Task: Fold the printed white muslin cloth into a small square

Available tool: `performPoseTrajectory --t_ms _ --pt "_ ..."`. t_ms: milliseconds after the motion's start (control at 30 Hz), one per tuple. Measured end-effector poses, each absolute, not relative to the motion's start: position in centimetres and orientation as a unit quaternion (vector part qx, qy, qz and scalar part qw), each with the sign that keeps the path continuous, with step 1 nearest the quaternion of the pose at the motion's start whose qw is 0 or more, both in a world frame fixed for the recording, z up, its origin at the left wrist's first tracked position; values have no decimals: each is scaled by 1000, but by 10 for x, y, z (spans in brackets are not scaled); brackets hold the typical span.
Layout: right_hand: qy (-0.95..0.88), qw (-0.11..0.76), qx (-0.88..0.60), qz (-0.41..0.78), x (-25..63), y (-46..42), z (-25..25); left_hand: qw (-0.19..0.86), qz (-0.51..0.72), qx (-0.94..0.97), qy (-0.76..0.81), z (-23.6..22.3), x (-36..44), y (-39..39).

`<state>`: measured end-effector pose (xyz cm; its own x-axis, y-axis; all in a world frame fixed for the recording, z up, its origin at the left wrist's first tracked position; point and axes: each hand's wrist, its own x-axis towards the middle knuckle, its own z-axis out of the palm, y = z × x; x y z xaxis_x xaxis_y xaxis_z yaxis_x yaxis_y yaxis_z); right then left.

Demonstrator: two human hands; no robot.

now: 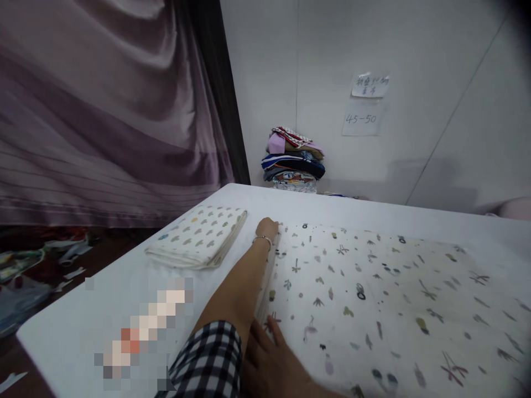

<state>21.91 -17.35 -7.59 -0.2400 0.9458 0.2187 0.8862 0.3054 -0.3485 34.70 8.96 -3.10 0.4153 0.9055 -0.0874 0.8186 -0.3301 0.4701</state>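
A large white cloth [373, 287] printed with small plants and shapes lies spread on the white table [83, 320]. My left arm, in a checked sleeve, reaches along the cloth's left edge. My left hand [266, 228], with a bracelet at the wrist, is curled closed at the far left corner of that cloth and seems to grip its edge. My right hand [271, 359] rests near the cloth's near left corner, fingers spread flat on the fabric, holding nothing.
A folded white cloth with small coloured spots [199, 235] lies on the table left of my arm. A stack of folded clothes [293, 160] sits by the wall behind the table. A purple curtain [103, 110] hangs at left; scraps litter the floor [25, 265].
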Motion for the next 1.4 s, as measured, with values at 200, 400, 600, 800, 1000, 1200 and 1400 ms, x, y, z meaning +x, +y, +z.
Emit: performPoseTrajectory --t_ms 200,400,600,800,1000,1200,1400 --pt "-786 188 -584 76 219 -176 -73 201 121 827 512 -24 340 92" --pt "-778 191 -595 68 222 -187 -50 167 149 903 367 -17 308 52" --pt "-763 179 -619 51 217 -193 -35 105 28 969 223 -30 279 14" --pt "-768 139 -625 22 219 -192 -35 104 19 968 229 -9 278 -11" --pt "-745 120 -655 41 215 -192 -26 135 29 974 181 -1 221 -68" --pt "-703 134 -693 93 197 -230 -22 175 115 965 156 -33 138 -85" --pt "-736 142 -659 69 193 -328 -29 147 151 969 134 -62 89 -94"
